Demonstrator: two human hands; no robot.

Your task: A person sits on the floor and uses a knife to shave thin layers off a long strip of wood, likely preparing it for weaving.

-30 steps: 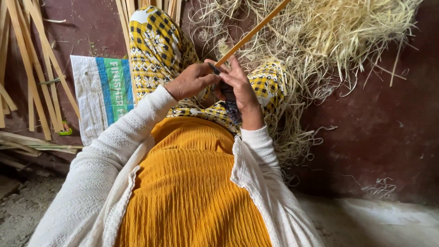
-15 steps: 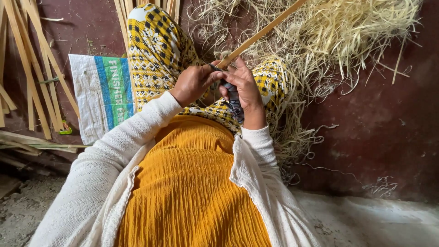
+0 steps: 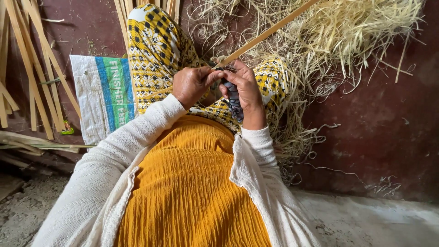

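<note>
Head view shows a long bamboo strip (image 3: 267, 33) that runs from the person's lap up and to the right, out past the top edge. Its near end sits between both hands. The left hand (image 3: 192, 84) is closed in a fist around this end. The right hand (image 3: 244, 89) is curled just beside it, fingers bent on the strip and on a dark tool whose shape is hard to tell. Behind the hands lies a heap of pale shavings (image 3: 338, 36), filling the upper right. On the left lie a woven sack (image 3: 103, 98) and cut bamboo slats (image 3: 39, 73). Bare dark red floor (image 3: 388, 123) is open at the right.
</note>
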